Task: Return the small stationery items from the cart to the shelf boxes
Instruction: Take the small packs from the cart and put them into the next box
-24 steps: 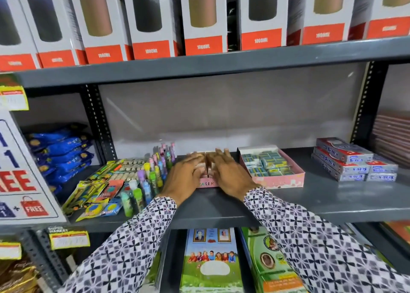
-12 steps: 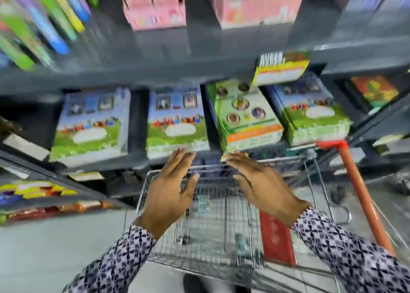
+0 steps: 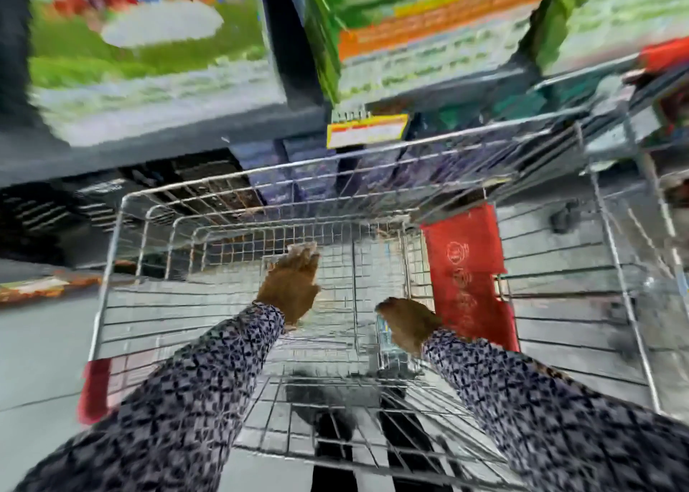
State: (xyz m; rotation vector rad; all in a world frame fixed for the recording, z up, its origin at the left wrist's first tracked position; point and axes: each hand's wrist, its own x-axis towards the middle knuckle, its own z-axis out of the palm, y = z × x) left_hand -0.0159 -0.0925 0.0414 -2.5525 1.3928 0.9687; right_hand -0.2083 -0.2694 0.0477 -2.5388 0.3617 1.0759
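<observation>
The view is blurred and looks down into a wire shopping cart [image 3: 112, 268]. Both my hands are inside its basket, in patterned sleeves. My left hand [image 3: 292, 286] hovers over the mesh floor with its fingers apart and nothing in it. My right hand [image 3: 408, 327] is lower and to the right, its fingers curled downward over a small blue-green packet [image 3: 384, 329] on the cart floor. Blur hides whether the fingers grip it. The shelf boxes are out of view.
A red flap [image 3: 466, 268] stands in the cart to the right of my right hand. Beyond the cart, a low shelf holds stacks of green picture books [image 3: 149, 62] and a yellow price tag [image 3: 367, 130]. Grey floor lies to the left.
My head has tilted down from the shelf with the pink boxes to the cart. Both hands have left the box and dropped into the cart basket, the right one lowest.
</observation>
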